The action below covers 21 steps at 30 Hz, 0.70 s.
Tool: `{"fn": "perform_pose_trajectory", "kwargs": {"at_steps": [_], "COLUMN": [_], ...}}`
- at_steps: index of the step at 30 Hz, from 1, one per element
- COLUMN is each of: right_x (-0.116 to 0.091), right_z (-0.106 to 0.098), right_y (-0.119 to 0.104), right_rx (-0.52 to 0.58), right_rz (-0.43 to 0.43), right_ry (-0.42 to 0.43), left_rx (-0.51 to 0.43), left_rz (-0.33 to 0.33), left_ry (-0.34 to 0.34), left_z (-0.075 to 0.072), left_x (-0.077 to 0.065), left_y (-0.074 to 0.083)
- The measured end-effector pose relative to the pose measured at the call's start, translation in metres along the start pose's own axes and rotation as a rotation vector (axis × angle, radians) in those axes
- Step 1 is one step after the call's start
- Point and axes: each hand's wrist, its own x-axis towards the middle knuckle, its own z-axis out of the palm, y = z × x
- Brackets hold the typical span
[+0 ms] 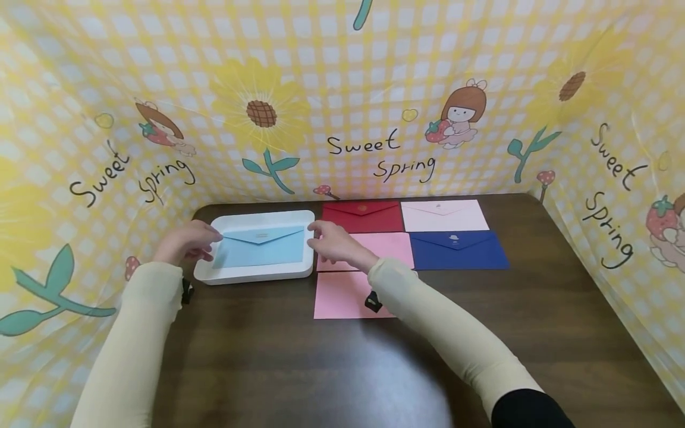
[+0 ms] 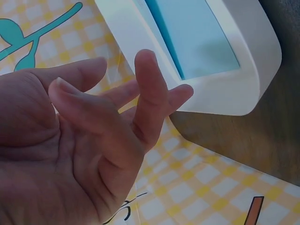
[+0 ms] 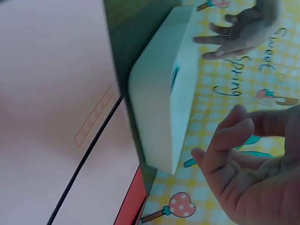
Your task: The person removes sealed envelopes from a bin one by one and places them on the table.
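Note:
A white tray (image 1: 267, 273) sits on the table's far left with a light blue envelope (image 1: 261, 254) lying flat inside, flap side up. My left hand (image 1: 184, 241) is at the tray's left edge, its fingertips close to the rim. In the left wrist view the left hand (image 2: 108, 131) has loosely bent, spread fingers with nothing between them. By the tray's right edge hovers my right hand (image 1: 336, 242), over part of a pink envelope (image 1: 387, 246). The right wrist view shows the right hand (image 3: 248, 168) with relaxed, bent fingers and holding nothing.
Right of the tray lie a red envelope (image 1: 361, 221), a pale pink envelope (image 1: 445, 220) and a dark blue envelope (image 1: 460, 255). Another pink envelope (image 1: 342, 297) lies nearer, partly under the right forearm. A yellow checked cloth (image 1: 348, 89) encloses the dark wooden table (image 1: 278, 356).

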Motion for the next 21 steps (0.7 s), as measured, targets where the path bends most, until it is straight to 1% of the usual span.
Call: {"fn": "perform_pose_trajectory", "kwargs": {"at_steps": [3,6,13,17,21], "right_x": [0.008,0.015,0.026,0.030,0.034], "right_z": [0.008,0.017,0.031,0.035,0.038], "right_y": [-0.002,-0.006,-0.010,-0.008,-0.009], "right_rx": [-0.067,-0.110,-0.160,-0.141,-0.079], "right_rz": [0.013,0.025,0.063,0.091,0.137], "right_ry": [-0.035,-0.060,-0.127,-0.144,-0.148], "left_rx": [-0.011,-0.012,-0.023,-0.042,-0.053], "left_rz": [-0.021,-0.036,-0.077,-0.111,-0.154], "left_ry": [-0.010,-0.012,-0.044,-0.048,-0.041], "left_z": [0.003,0.005,0.007,0.009,0.010], "left_x": [0.002,0.003,0.008,0.011,0.021], "left_y": [-0.001,-0.002,-0.005,-0.007,-0.008]}}
